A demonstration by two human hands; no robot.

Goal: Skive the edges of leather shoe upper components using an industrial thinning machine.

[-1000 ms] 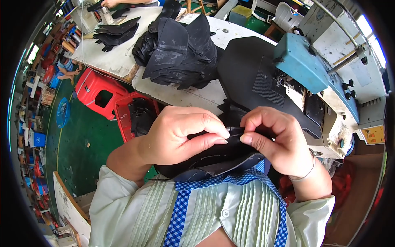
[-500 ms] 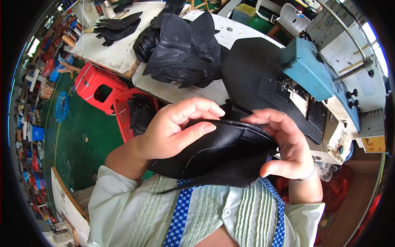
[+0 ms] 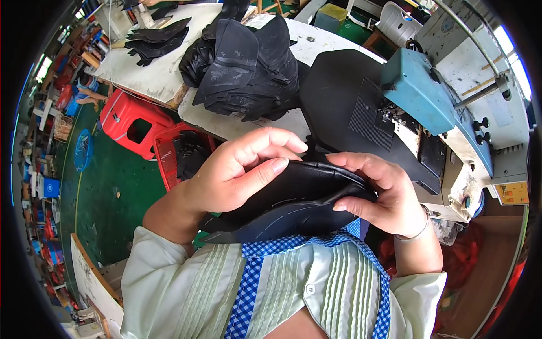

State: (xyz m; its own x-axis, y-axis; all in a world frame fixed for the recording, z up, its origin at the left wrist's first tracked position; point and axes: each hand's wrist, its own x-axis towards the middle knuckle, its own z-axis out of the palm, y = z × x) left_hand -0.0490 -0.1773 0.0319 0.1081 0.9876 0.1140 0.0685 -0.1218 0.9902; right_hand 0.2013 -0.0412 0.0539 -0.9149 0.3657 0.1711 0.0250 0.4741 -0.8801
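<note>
In front of my chest I hold a black leather-like shoe upper (image 3: 282, 217), with pale dashed marks along its side. Its layers stand apart, showing a dark hollow between them. My left hand (image 3: 243, 169) grips its upper left edge, thumb on the near side and fingers bent behind. The right hand (image 3: 378, 192) pinches the right end, thumb on the near face and fingers over the far edge. A bracelet circles my right wrist. Beyond my hands, a big pile of similar black pieces (image 3: 248, 70) rests on the white table.
A blue sewing machine (image 3: 420, 90) with a black work surface (image 3: 339, 96) stands to the right. More black pieces (image 3: 158, 39) lie on the far left table. A red stool (image 3: 132, 121) and a red crate (image 3: 166, 155) holding black pieces stand on the green floor.
The near flap of the shoe upper has swung up and the piece now gapes wider. My right thumb has moved inward onto it. The view has shifted slightly.
</note>
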